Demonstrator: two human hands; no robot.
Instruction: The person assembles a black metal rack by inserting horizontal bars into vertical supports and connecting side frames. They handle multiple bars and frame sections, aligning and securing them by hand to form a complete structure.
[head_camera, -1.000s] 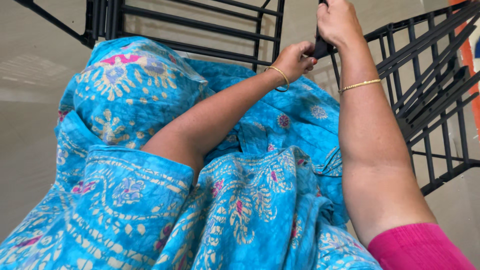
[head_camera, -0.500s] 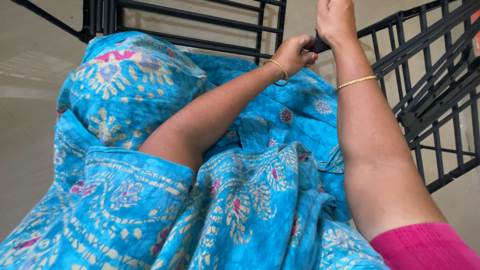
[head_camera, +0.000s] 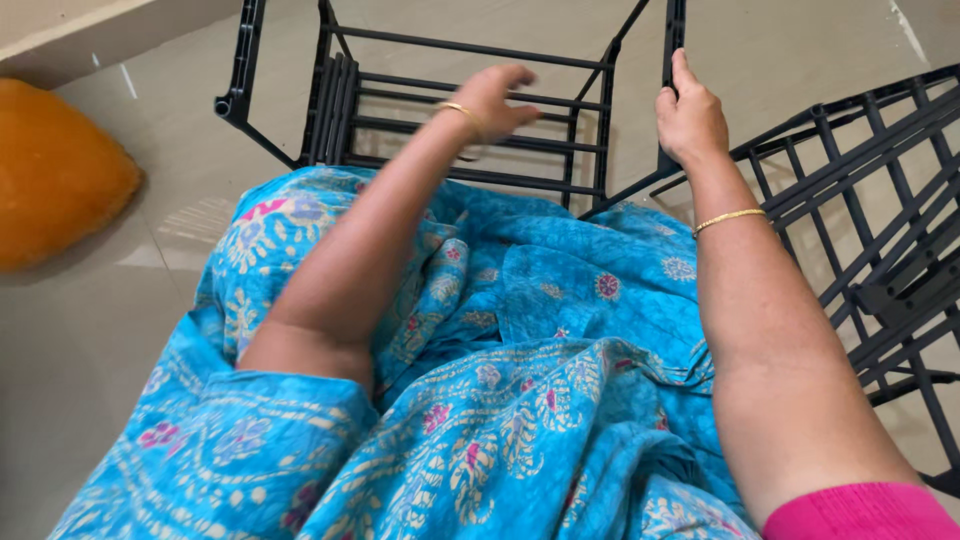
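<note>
A black plastic rack frame (head_camera: 470, 100) of slatted bars stands on the floor just past my knees. My right hand (head_camera: 688, 118) grips an upright post (head_camera: 674, 40) at the frame's right side. My left hand (head_camera: 495, 100) hovers blurred over the frame's horizontal bars, fingers apart, holding nothing. Both wrists carry thin gold bangles. My lap is covered by bright blue patterned cloth (head_camera: 520, 340).
A second black slatted panel (head_camera: 880, 220) lies tilted at the right, close to my right forearm. An orange cushion (head_camera: 55, 170) rests on the beige tiled floor (head_camera: 90, 340) at the left, below a low step edge.
My left hand let go of the spot near the right post and swung left over the bars. The view tilted, showing more of the frame and the orange cushion.
</note>
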